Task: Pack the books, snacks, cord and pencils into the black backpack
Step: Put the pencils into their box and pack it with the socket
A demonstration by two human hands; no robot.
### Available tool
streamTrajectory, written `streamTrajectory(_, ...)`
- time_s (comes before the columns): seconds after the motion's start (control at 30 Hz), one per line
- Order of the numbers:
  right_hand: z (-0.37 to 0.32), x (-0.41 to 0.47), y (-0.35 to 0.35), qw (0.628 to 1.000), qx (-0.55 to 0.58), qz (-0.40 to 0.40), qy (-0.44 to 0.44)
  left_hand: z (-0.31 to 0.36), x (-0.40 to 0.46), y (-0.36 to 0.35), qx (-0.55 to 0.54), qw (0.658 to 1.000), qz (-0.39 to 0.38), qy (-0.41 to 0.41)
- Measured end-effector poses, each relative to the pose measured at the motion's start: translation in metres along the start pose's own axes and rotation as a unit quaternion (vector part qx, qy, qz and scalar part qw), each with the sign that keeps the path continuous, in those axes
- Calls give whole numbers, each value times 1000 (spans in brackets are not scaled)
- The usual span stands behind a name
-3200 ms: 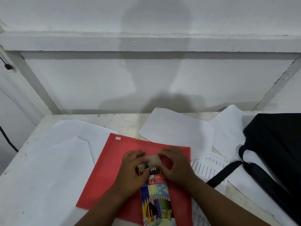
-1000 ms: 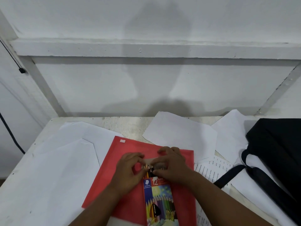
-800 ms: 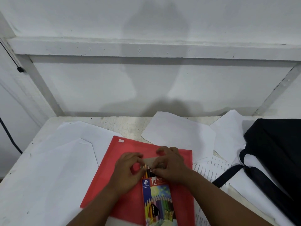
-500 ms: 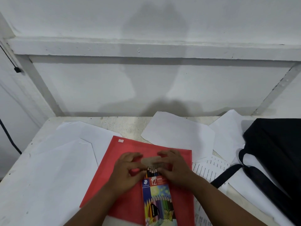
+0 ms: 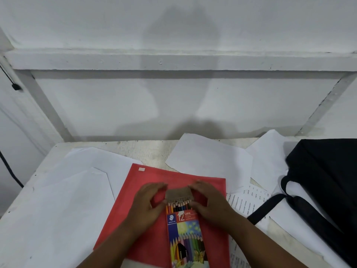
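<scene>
A colourful box of coloured pencils (image 5: 185,236) lies on a red book (image 5: 146,192) at the near middle of the table. The box's top flap (image 5: 178,193) is folded open and the pencil tips show beneath it. My left hand (image 5: 149,204) holds the box's upper left corner, fingertips at the flap's left edge. My right hand (image 5: 209,203) grips the upper right corner, fingers over the flap's right edge. The black backpack (image 5: 328,182) lies at the right, its strap (image 5: 268,206) trailing toward the book.
Loose white paper sheets (image 5: 210,161) cover much of the white table (image 5: 146,149), and a printed sheet (image 5: 247,200) lies right of the book. A white wall with a ledge rises behind. A dark cable (image 5: 8,169) hangs at the left edge.
The box's flap has come up and open, showing the pencil tips more fully. Both hands stayed at the box's top end, fingers spreading to the flap's edges.
</scene>
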State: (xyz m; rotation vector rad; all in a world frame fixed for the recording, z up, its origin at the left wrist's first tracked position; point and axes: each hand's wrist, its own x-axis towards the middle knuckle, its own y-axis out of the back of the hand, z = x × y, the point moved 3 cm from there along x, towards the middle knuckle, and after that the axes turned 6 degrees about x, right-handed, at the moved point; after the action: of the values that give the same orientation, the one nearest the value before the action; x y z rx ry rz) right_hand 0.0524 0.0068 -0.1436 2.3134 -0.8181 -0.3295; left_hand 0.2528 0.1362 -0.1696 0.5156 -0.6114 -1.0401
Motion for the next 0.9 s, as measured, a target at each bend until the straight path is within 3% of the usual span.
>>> streamTrajectory(0.17, 1, -1, 0, 999, 44, 4, 31, 0, -1, 0, -3, 999, -12, -31)
streamTrajectory(0.47, 0, -8, -9, 999, 0, 22, 38, 8, -1, -1, 60, 998, -20, -18)
streamTrajectory(0.6, -3, -10, -12, 999, -23, 27, 39, 14, 5, 4, 103, 993, -60, -23)
streamTrajectory(0.77, -8, -15, -16, 994, -23, 98, 41, 36, 10, 1, 186, 975, -119, -19)
streamTrajectory(0.9, -12, -18, -20, 992, -37, 119, 28, 48, 10, 7, 112, 985, -128, 24)
